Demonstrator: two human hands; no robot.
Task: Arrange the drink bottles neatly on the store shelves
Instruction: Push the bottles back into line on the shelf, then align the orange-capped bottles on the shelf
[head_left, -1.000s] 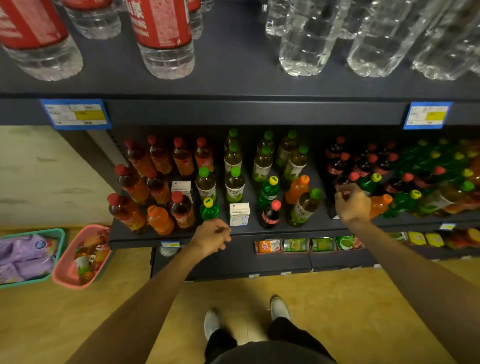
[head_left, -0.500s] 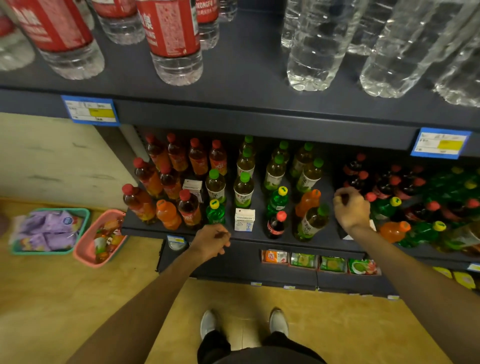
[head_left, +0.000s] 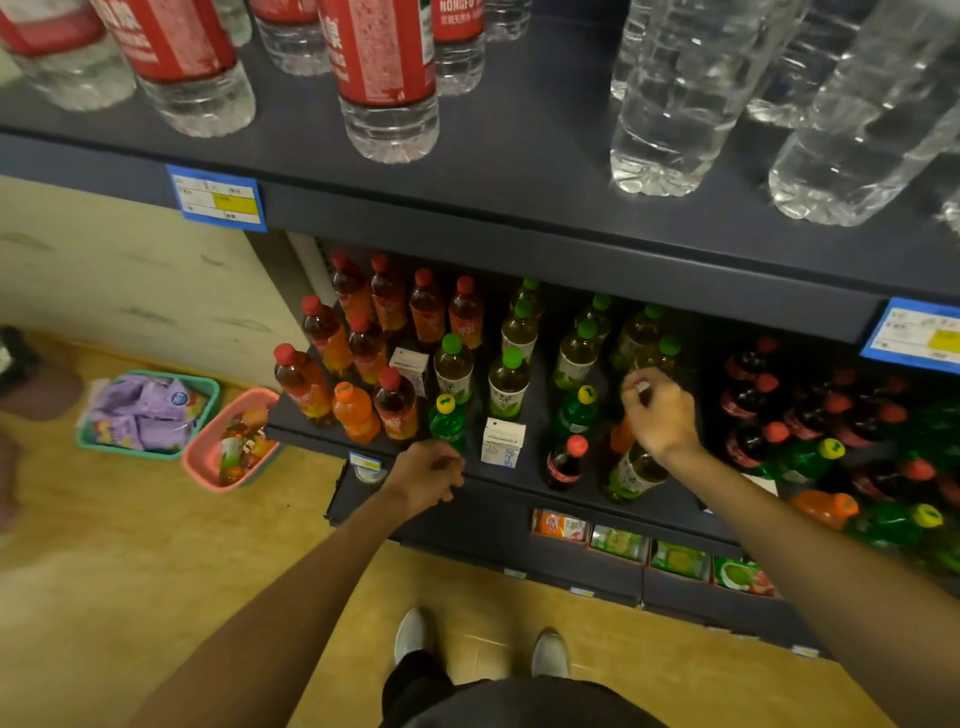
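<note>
Dark grey metal store shelving (head_left: 519, 218) fills the view from above, with a yellow wooden floor (head_left: 130, 571) below it. Far left of the left hand, on the floor, sit a teal plastic basket of purple packets (head_left: 148, 413) and, just beside it, a pink plastic basket of snack packs (head_left: 231, 441). On the lower shelf, up and left of the left hand, stand red-capped amber tea bottles (head_left: 363, 343) and one orange soda bottle with an orange cap (head_left: 356, 410). The left hand (head_left: 423, 475) hangs at the shelf's front edge, fingers loosely curled, holding nothing; a green soda bottle with a yellow cap (head_left: 445, 418) stands just above it. Between the two hands are a small white drink carton (head_left: 501, 441) and a dark cola bottle with a red cap (head_left: 565, 460). Green-capped pale tea bottles (head_left: 509, 376) stand behind them. The right hand (head_left: 660, 410) reaches over the shelf, fingers curled with the fingertips (head_left: 641, 384) pinched together above a green-capped bottle; whether it grips anything cannot be told. Right of it crowd dark red-capped bottles (head_left: 753, 395). Above, clear plastic water bottles (head_left: 685, 93) line the upper shelf.
</note>
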